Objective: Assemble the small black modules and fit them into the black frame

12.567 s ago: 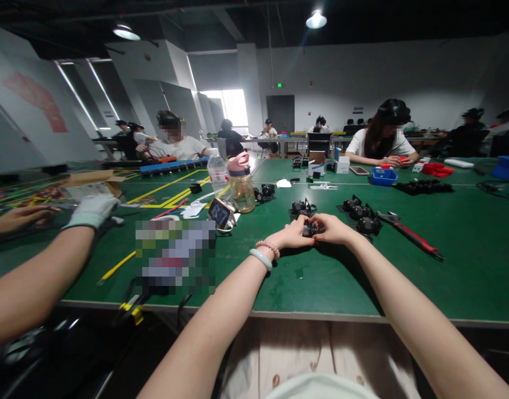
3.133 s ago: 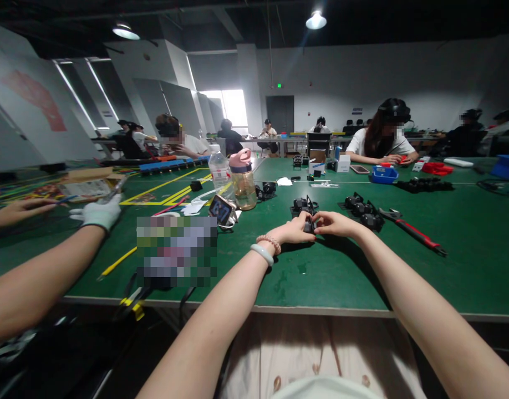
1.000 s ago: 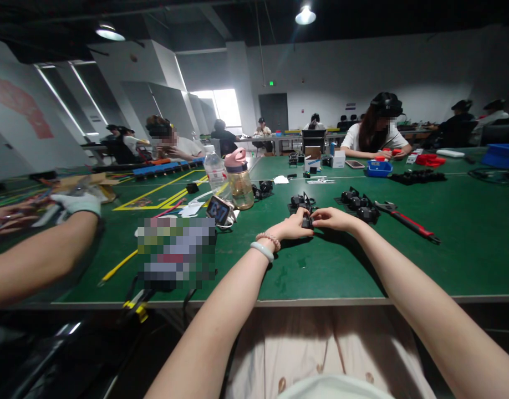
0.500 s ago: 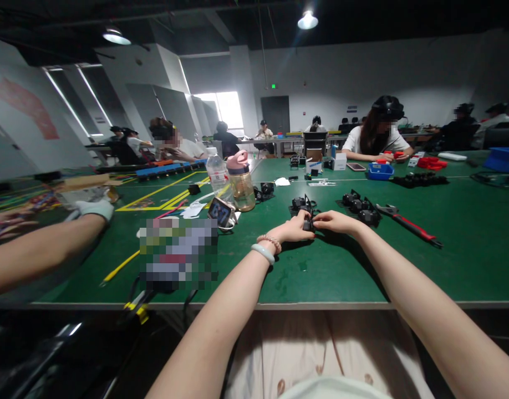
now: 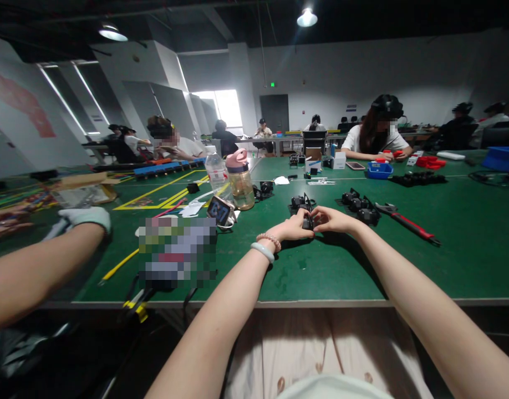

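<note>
In the head view my left hand (image 5: 295,228) is wrapped round the near end of a small black mechanical assembly (image 5: 298,201), low over the green table (image 5: 246,266). My right hand (image 5: 331,220) meets it from the other side, thumb and fingers curved in and pinching at the same end. The fingers hide most of that end, so its details cannot be made out. Just right of my right hand lies a second black assembly (image 5: 360,207) of similar look. Beside that rests an adjustable wrench (image 5: 410,224) with a red and black handle.
A tumbler with a pink lid (image 5: 242,183), a plastic water bottle (image 5: 215,173) and a small digital clock (image 5: 220,211) stand left of my hands. At the far left are a co-worker's gloved hand (image 5: 86,218) and arm. Across the table sit another person and a blue bin (image 5: 380,170).
My right hand's fingers have risen slightly and arched more over the black assembly. My left hand stays in place. The co-worker's gloved hand at left has shifted a little lower.
</note>
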